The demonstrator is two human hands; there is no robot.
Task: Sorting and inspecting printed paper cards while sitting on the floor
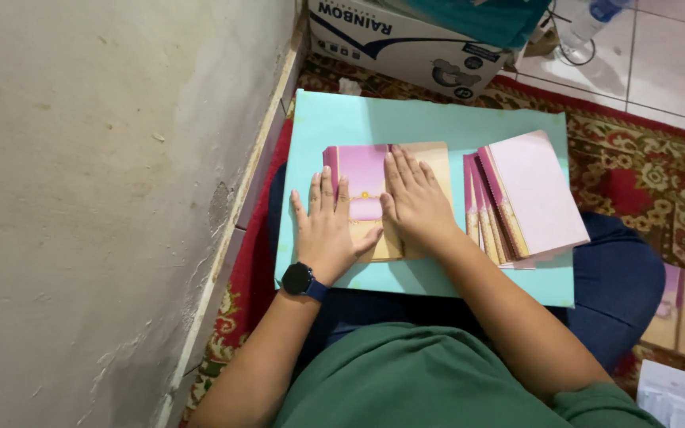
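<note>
Pressing: both palms are lying flat on a pink and tan card (370, 178), on the turquoise board (438, 123) across the lap.
Left hand (327, 230): fingers spread, grip wide, holding nothing, a black watch (298, 279) on the wrist.
Right hand (414, 198): flat too, grip wide.
Beside: a card stack (529, 194) is sitting just right.
Around: patterned rug (644, 166), cardboard box (406, 43).

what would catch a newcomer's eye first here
Two bare hands pressed flat on a pink and tan folded card at centre: the left hand, with a black wristwatch, and the right hand. The card lies on a light blue board across the lap, with a stack of similar cards to its right.
</note>
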